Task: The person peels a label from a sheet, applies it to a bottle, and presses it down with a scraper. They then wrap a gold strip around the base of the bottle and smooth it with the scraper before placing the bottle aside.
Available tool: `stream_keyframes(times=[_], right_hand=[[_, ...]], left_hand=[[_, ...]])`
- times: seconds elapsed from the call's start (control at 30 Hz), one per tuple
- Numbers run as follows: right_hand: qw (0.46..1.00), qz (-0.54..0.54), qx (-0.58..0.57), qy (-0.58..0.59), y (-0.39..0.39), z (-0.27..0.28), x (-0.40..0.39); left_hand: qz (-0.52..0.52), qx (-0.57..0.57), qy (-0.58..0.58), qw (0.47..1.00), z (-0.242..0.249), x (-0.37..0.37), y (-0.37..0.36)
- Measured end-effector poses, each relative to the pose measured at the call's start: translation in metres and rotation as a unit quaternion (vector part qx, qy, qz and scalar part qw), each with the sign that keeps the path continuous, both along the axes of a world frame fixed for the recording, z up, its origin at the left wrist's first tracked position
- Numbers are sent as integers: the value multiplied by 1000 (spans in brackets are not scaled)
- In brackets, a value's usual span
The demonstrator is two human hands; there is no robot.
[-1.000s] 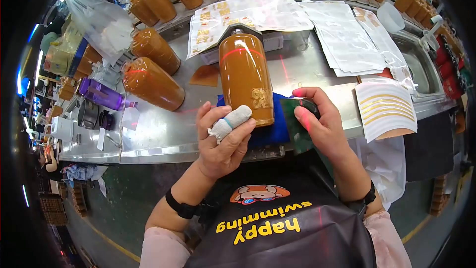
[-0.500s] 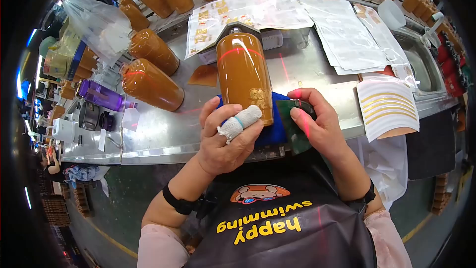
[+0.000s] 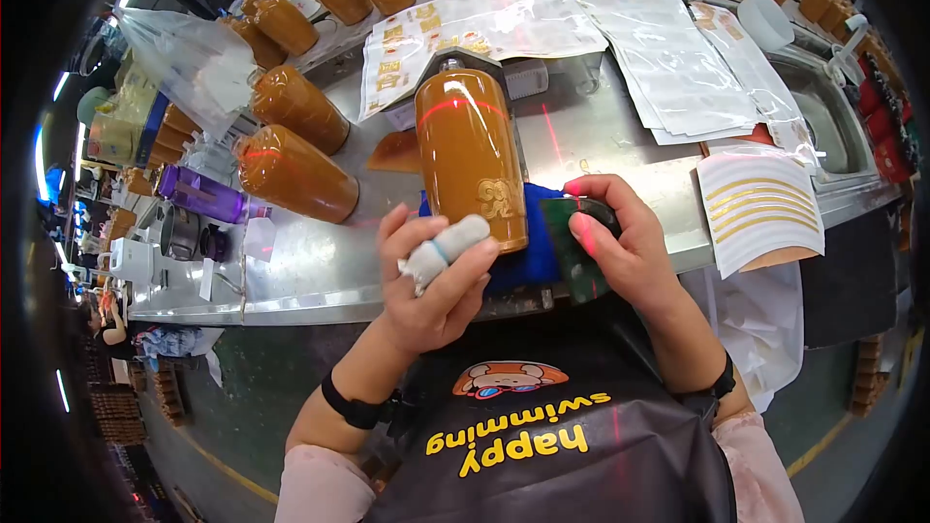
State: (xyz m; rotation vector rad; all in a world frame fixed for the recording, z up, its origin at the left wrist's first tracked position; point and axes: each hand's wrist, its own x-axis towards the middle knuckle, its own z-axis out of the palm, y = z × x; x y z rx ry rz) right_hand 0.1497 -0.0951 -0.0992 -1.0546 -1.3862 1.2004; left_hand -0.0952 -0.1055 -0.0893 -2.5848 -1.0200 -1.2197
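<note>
A glossy brown bottle (image 3: 465, 145) lies with its neck away from me in a dark angular holder (image 3: 463, 58), its base over a blue cloth (image 3: 542, 232). Raised gold lettering (image 3: 496, 198) shows near its base. My left hand (image 3: 433, 281) is beside the base with loosely bent fingers spread apart, gripping nothing. One of its fingers is wrapped in white fabric (image 3: 446, 254) held by a light blue band. Between the thumb and fingers of my right hand (image 3: 620, 237) is a flat dark green scraper (image 3: 573, 261), upright just right of the cloth.
Two more brown bottles (image 3: 295, 172) lie on the metal table (image 3: 387, 276) at left. Printed transfer sheets (image 3: 523, 24) and white sheets (image 3: 668, 68) lie behind. At right are a stack of gold-striped curved sheets (image 3: 760, 203) and a sink (image 3: 823, 121). Many bottles line the back.
My left hand has drawn back from the bottle's base, down and to the left, its fingers loosening. My right hand keeps the green scraper in nearly the same place.
</note>
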Motion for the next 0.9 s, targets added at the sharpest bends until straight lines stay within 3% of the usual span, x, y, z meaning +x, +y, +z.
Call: stream_keyframes(times=[0.03, 0.13, 0.17, 0.27, 0.43, 0.53, 0.6, 0.7, 0.8, 0.83, 0.9], right_hand=[[1000, -4, 1, 18, 0, -2, 0], [1000, -6, -7, 21, 0, -2, -2], [1000, -3, -10, 11, 0, 0, -3], [1000, -8, -1, 12, -1, 6, -7], [1000, -10, -4, -14, 1, 19, -14], [996, 11, 61, -57, 0, 31, -44], [989, 3, 80, -126, -2, 33, -45], [993, -56, 29, -101, 0, 26, -34], [996, -44, 78, -28, -3, 31, -51], [989, -51, 105, -89, 0, 29, -52], [993, -49, 68, -78, 1, 26, -51]], left_hand=[[7, 31, -18, 999, -3, 0, -3], [-5, 87, 87, 992, -6, -2, -3], [-2, 95, 63, 994, -6, 5, -1], [-18, 82, 96, 992, -1, 16, 3], [42, -18, -58, 997, -12, -7, -11], [68, -40, -73, 994, -21, -11, -23], [82, -55, -73, 992, -27, -18, -27], [97, -63, -88, 989, -31, -21, -29], [112, -63, -66, 990, -11, -6, -25], [125, -61, -40, 989, -2, 7, -19], [135, -51, -19, 989, 0, 13, -6]])
